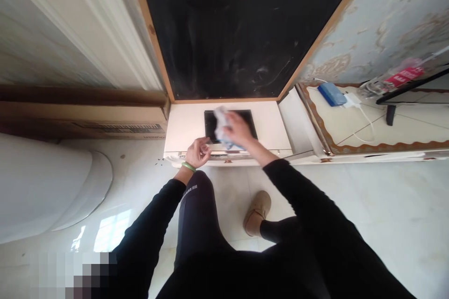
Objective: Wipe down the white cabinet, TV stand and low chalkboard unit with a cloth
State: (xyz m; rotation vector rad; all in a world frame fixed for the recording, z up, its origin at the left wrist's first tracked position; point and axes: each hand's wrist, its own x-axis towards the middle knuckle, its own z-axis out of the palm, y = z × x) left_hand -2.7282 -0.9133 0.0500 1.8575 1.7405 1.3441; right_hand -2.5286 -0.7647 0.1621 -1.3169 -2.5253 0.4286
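Note:
A flat black tablet-like panel (211,124) lies on the white cabinet top (184,124). My right hand (240,130), smeared by motion, is closed on a pale cloth (220,124) pressed over the panel's middle. At the panel's near left corner is my left hand (199,152), its fingers curled and pinching the edge there. A green bangle (189,167) circles the left wrist. The cloth and right hand hide much of the panel's surface.
Behind the cabinet leans a wood-framed blackboard (238,37). To the right, a longer cabinet carries a blue box (331,94), a white charger (351,100) with cable, and a plastic bottle (403,77). Cardboard boxes (87,117) and a white rounded object (45,182) stand left.

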